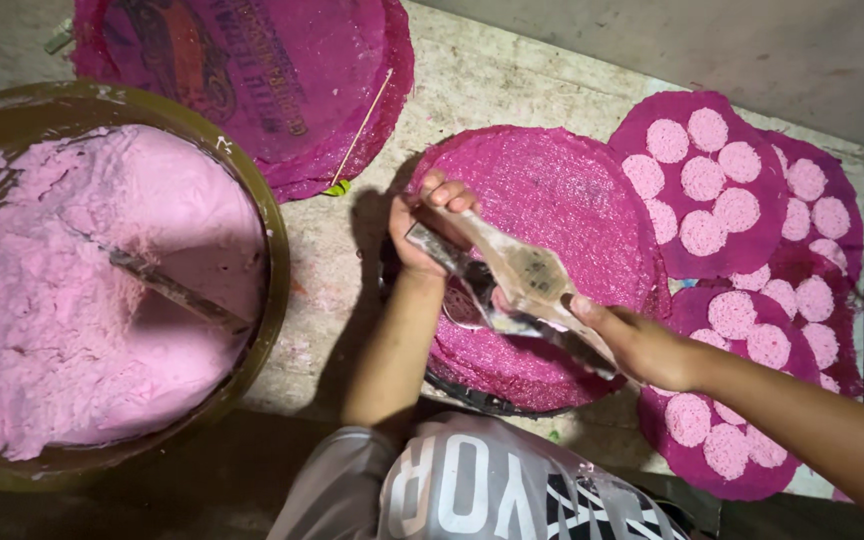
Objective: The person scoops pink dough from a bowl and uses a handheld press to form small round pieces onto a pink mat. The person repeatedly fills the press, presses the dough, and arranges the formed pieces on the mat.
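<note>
1. Far left on the worktop (pixel 352 250), a wide olive basin (pixel 277 250) is heaped with soft pink paste (pixel 62 310); a flat stick (pixel 172 290) lies sunk in it at a slant.
2. Behind the basin lies a magenta printed cloth (pixel 252 70), with a thin straw (pixel 360 130) resting across its edge.
3. Centre, the left hand (pixel 427 225) curls its fingers around the upper end of a smeared flat scraper (pixel 517 275), gripping it firmly.
4. Beneath the scraper sits a stack of round magenta mesh mats (pixel 562 200), the top one bare of paste.
5. The right hand (pixel 632 345) clamps the scraper's lower end, fingers closed. As a judgement: holding the blade level at both ends, low over the mat, should keep paste from dripping onto the mesh.
6. Far right, further mats (pixel 707 180) carry neat rounds of pink paste, overlapping one another towards the worktop's edge.
</note>
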